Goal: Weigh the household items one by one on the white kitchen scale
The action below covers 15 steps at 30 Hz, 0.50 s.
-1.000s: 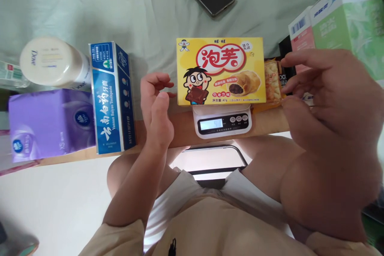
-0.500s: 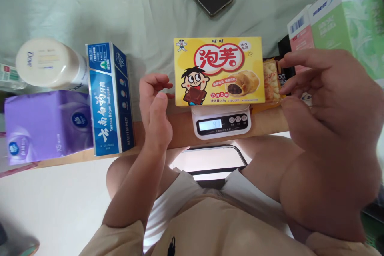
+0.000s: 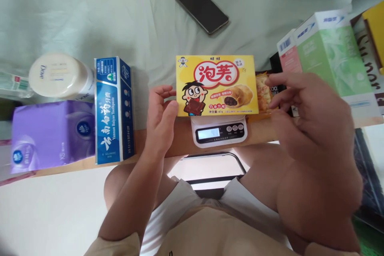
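A yellow cream puff box (image 3: 217,86) lies flat on a small white kitchen scale (image 3: 220,142), overhanging it on both sides. The scale's display is lit, its digits too faint to read. At the box's left edge is my left hand (image 3: 162,122), fingers half curled and thumb apart from them. Its thumb tip is at the box's lower left corner; whether it touches, I cannot tell. My right hand (image 3: 312,124) hovers right of the box, fingers bent and spread, holding nothing. Behind its fingertips shows a wrapped snack packet (image 3: 264,96), partly hidden.
On the left stand a blue toothpaste box (image 3: 109,112), a purple tissue pack (image 3: 51,136) and a Dove bottle (image 3: 57,74). A phone (image 3: 202,8) lies on the green cloth (image 3: 135,16). Green and pink cartons (image 3: 333,52) stand at the right, along the wooden board (image 3: 180,144).
My left hand has come closer to the box's left edge. The right hand has moved slightly inward, still apart from the box. The whole view has shifted, showing more at the top and right.
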Motion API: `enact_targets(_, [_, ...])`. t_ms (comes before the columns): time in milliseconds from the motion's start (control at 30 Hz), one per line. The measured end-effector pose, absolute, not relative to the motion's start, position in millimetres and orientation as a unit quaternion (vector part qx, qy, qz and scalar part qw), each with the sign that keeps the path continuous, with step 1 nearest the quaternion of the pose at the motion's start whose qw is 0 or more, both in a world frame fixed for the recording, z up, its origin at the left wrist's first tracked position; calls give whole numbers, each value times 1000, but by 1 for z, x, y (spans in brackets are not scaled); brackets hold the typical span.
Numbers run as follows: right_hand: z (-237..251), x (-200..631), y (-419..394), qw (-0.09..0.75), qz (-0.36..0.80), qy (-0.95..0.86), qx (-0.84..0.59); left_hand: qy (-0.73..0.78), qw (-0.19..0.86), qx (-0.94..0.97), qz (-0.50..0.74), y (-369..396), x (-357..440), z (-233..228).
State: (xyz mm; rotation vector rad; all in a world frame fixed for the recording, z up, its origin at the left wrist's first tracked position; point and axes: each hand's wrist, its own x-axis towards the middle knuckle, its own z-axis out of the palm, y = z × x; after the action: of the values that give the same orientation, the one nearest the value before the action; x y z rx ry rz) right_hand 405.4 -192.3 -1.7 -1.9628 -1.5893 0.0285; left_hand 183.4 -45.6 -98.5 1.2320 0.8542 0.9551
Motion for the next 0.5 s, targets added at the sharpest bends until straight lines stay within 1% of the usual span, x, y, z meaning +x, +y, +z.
enact_targets(167, [-1,403,-186,333,14,-616,-714,370,682,532,339,-42,184,-84])
enact_targets(267, [1,401,-182,351,23,-634,-689,389,686,521,326,-41,185,-75])
enact_targets(400, [2,401,-177,373,46,-645,-665,395,695,498,338,-37,187,-68])
enact_targets(500, [1,401,-178,432,78,-613,-657,382,697,476,377,-29,190,-62])
